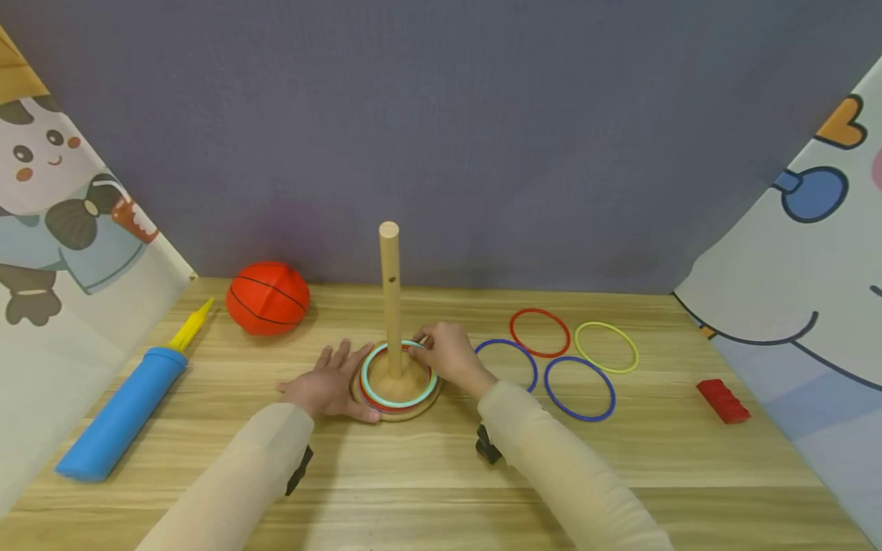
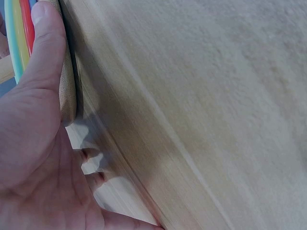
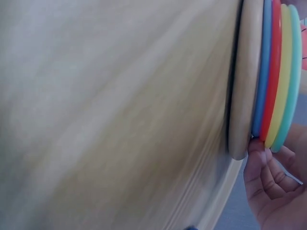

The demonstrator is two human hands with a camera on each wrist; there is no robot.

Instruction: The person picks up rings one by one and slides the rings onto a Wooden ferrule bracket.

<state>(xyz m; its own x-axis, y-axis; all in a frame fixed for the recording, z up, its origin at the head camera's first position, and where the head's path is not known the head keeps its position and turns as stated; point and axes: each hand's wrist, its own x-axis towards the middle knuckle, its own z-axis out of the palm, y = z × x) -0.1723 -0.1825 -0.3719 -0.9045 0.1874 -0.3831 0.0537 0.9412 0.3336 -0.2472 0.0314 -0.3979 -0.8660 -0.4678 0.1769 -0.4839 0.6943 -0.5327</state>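
A wooden post [image 1: 390, 291] rises from a round wooden base [image 3: 245, 81] on the table. Rings circle the post in a stack: in the right wrist view blue [image 3: 262, 76] lies against the base, then red [image 3: 274, 72], yellow [image 3: 282, 72] and mint [image 3: 293, 72] outermost. My right hand [image 1: 449, 358] pinches the stack's far right edge, its fingertips at the rings' rims. Left of the base my left hand [image 1: 327, 386] is spread, fingers straight. Its thumb [image 2: 48, 43] lies along the base's edge and touches the rings' side.
Several loose rings lie to the right: red [image 1: 540, 310], yellow [image 1: 606, 372] and two blue [image 1: 580, 418]. Far right is a red block [image 1: 723, 401]. A red ball [image 1: 268, 298] and a blue pump [image 1: 124, 413] with a yellow nozzle sit left. A grey wall [image 1: 482, 153] stands behind.
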